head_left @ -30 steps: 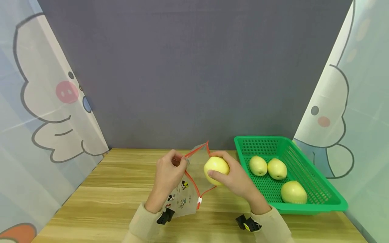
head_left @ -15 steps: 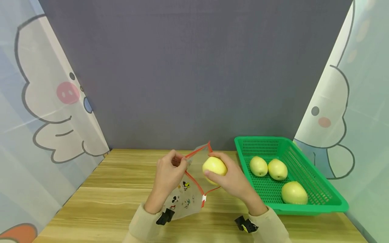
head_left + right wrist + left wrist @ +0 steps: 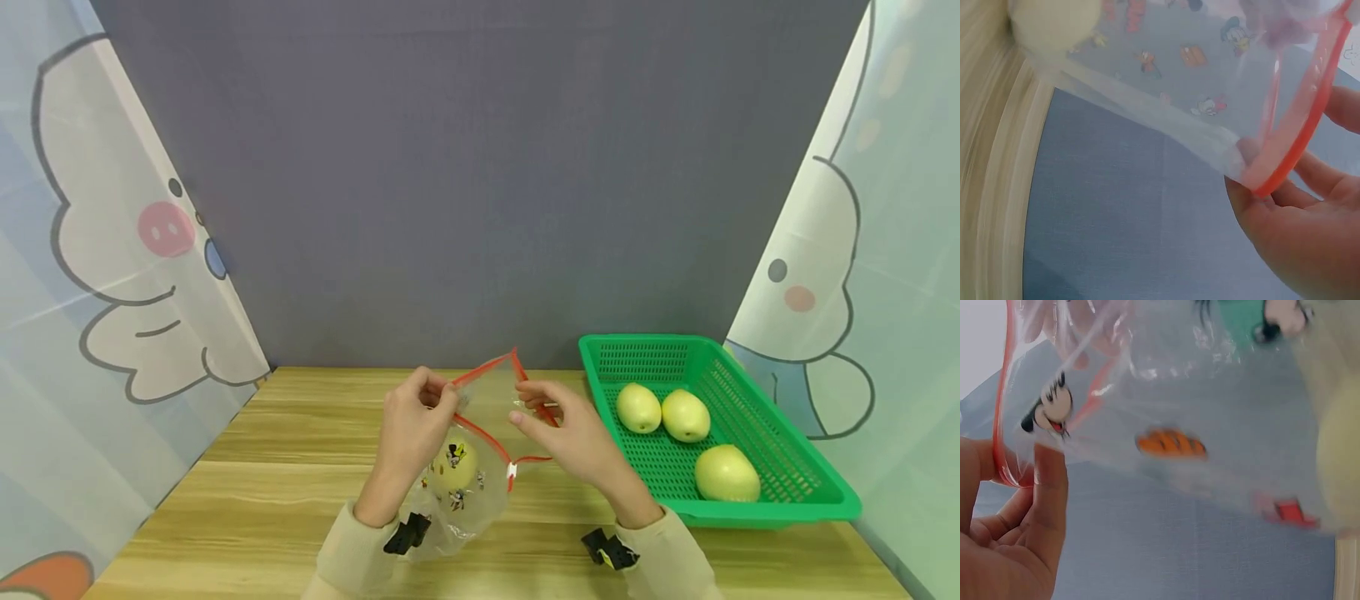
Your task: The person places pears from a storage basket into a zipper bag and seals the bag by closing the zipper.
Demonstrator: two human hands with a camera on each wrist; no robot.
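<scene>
Pinching a clear, red-rimmed plastic bag (image 3: 489,498) holding one round yellow fruit (image 3: 448,472), the left hand (image 3: 415,423) seemingly steadies its mouth against the loosely spread right hand (image 3: 568,433).

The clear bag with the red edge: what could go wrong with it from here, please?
Two risks, in my judgement. The mouth of the clear bag is open, so the yellow fruit inside could roll out if the bag tips over. Also, the left hand pinches the narrow red edge; if that pinch slips, its side of the mouth may fold inward or the bag may sag under the fruit.
</scene>
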